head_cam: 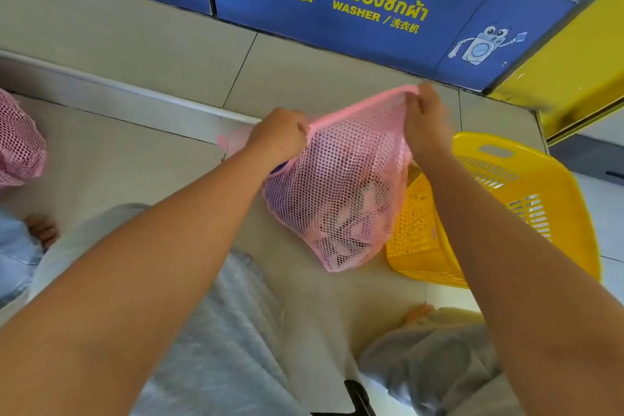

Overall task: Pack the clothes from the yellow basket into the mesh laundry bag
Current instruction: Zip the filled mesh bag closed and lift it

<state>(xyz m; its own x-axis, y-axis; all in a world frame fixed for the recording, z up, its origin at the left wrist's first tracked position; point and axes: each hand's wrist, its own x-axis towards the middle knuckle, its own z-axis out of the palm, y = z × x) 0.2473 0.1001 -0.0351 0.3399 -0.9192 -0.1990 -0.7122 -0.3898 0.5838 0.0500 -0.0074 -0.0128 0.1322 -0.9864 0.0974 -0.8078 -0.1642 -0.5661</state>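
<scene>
A: Step in hand?

B: Closing up, by the look. Mesh laundry bag [337, 199] is held up off the floor [135, 152], with clothes [341, 213] showing dark and pale through the mesh. Left hand [280, 135] is gripped round one end of the bag's top edge and right hand [426, 118] pinches the other end. The edge is taut between them.

A: Basket?

B: Yellow basket [526, 213] is just beside the bag on the right, tipped on the floor. What shows of its inside is bare. Arm and bag hide part of it, so can't call it empty.

A: Next move?

B: Judgement only: one hand anchors the edge while the other runs the closure along. Can't make out a zip or pull.

A: Room?

B: Washer panel [371, 10] is close beyond the hands. Open floor to the left. A second mesh bag [18, 145] sits far left, well apart. Lowered straight down, the bag lands near the basket rim and could snag.
</scene>
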